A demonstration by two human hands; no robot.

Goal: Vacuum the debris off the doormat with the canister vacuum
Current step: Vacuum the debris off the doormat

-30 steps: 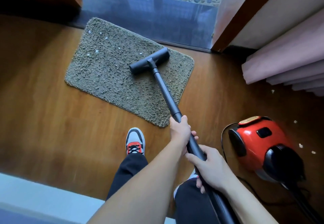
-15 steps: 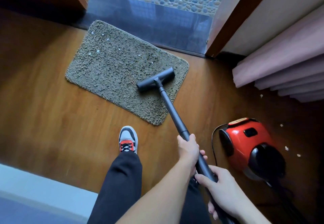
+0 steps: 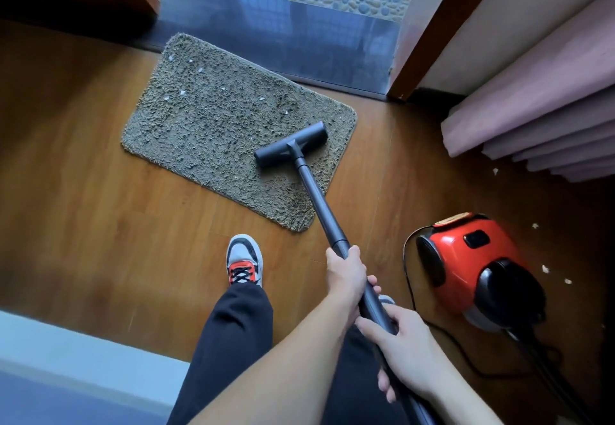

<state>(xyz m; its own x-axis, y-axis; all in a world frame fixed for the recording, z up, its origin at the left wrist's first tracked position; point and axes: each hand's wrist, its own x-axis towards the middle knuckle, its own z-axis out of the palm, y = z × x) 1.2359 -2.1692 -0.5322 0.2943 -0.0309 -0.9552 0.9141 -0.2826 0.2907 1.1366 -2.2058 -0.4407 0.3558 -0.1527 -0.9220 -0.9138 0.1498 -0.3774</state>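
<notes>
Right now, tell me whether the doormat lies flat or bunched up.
Flat: the doormat lies spread on the wood floor, no corner curled.

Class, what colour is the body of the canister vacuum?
Red canister vacuum, with black parts; the head view shows it.

In the middle of the frame a shaggy doormat lies on the brown wood floor. The black brush head sits on the mat's lower right part. Small white bits dot the mat's upper left; they may be paper. Both hands grip the dark tube, the left hand higher in the frame and the right hand lower. The red vacuum sits at the right.
</notes>
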